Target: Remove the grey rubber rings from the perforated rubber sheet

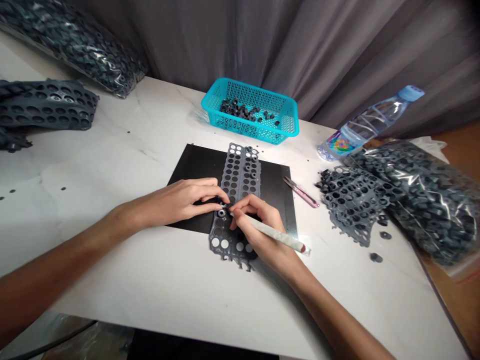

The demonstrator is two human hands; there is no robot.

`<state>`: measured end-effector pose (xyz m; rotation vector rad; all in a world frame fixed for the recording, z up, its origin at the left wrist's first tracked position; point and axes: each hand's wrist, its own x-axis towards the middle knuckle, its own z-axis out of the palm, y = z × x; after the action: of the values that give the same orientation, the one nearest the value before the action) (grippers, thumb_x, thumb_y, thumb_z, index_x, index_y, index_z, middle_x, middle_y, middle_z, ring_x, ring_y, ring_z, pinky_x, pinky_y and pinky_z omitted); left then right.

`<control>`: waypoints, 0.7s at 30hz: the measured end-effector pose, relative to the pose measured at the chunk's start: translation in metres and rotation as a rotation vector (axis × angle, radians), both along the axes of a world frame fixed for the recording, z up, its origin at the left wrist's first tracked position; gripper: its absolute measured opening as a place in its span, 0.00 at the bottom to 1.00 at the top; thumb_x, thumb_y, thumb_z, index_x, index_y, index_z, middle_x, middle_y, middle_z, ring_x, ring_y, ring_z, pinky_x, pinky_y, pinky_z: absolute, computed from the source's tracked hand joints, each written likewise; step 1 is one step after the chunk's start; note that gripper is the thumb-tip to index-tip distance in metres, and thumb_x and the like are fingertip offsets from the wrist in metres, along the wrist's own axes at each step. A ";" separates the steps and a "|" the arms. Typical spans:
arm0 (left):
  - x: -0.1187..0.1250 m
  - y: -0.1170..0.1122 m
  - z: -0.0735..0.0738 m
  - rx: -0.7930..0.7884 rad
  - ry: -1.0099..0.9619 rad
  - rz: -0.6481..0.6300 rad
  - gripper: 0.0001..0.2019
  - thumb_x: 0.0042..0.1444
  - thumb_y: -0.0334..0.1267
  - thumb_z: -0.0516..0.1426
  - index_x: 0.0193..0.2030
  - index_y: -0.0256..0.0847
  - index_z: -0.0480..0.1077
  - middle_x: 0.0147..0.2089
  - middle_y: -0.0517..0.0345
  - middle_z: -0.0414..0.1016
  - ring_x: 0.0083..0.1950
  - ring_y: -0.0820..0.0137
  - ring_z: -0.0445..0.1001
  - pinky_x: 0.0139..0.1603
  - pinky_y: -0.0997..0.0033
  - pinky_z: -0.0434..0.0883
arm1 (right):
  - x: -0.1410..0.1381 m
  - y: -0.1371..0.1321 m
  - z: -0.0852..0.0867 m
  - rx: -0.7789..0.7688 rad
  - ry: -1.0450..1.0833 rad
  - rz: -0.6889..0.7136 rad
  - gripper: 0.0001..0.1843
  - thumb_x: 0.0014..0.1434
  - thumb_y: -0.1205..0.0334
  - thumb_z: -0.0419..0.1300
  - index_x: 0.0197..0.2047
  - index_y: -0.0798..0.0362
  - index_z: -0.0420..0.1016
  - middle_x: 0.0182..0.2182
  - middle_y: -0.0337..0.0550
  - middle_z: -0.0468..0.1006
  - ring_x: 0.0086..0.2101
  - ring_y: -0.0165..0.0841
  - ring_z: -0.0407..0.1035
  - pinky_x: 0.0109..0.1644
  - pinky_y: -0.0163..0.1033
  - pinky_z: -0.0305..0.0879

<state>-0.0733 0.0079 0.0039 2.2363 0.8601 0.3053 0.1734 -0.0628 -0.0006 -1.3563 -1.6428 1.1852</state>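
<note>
A dark grey rubber sheet (233, 179) with rows of round holes lies lengthwise over a black mat (198, 165). My left hand (187, 200) rests across the mat, thumb and index finger pinched at a small rubber plug (222, 205) on the sheet's left edge. My right hand (258, 220) grips a pen-like tool (275, 233) wrapped in whitish material, with a dark red spot at its back end. Its tip meets the sheet beside my left fingertips. Several small plugs (253, 175) stand in the upper right part of the sheet.
Behind the mat stands a turquoise basket (249, 131) with loose plugs inside. Pink-handled thread snips (302, 192) lie at the mat's right edge. Further right are a water bottle (360, 125), a holed sheet piece (348, 200) and a full plastic bag (423, 200). Another bag (82, 50) lies back left.
</note>
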 end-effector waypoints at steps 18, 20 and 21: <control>0.010 0.001 -0.003 -0.382 -0.702 0.469 0.04 0.68 0.36 0.66 0.43 0.38 0.78 0.33 0.62 0.65 0.29 0.76 0.58 0.29 0.75 0.58 | -0.004 -0.002 0.001 0.044 -0.131 -0.026 0.03 0.65 0.64 0.60 0.38 0.49 0.75 0.32 0.35 0.82 0.34 0.35 0.76 0.45 0.42 0.65; 0.003 0.009 0.009 -0.606 -1.005 0.599 0.04 0.67 0.32 0.65 0.40 0.36 0.75 0.33 0.62 0.61 0.28 0.78 0.55 0.27 0.79 0.59 | -0.003 -0.003 0.001 -0.002 -0.092 -0.020 0.04 0.65 0.66 0.59 0.39 0.49 0.75 0.31 0.34 0.82 0.34 0.34 0.76 0.44 0.40 0.65; -0.001 0.014 0.014 -0.716 -1.105 0.632 0.04 0.67 0.29 0.64 0.39 0.36 0.73 0.33 0.63 0.59 0.28 0.78 0.55 0.28 0.80 0.60 | -0.002 -0.003 0.002 -0.025 -0.068 -0.017 0.05 0.65 0.67 0.58 0.39 0.48 0.75 0.30 0.34 0.82 0.35 0.34 0.76 0.43 0.40 0.65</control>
<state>-0.0742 0.0216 0.0183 0.8369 0.8013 1.1630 0.1716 -0.0654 0.0009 -1.4383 -1.6657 1.1652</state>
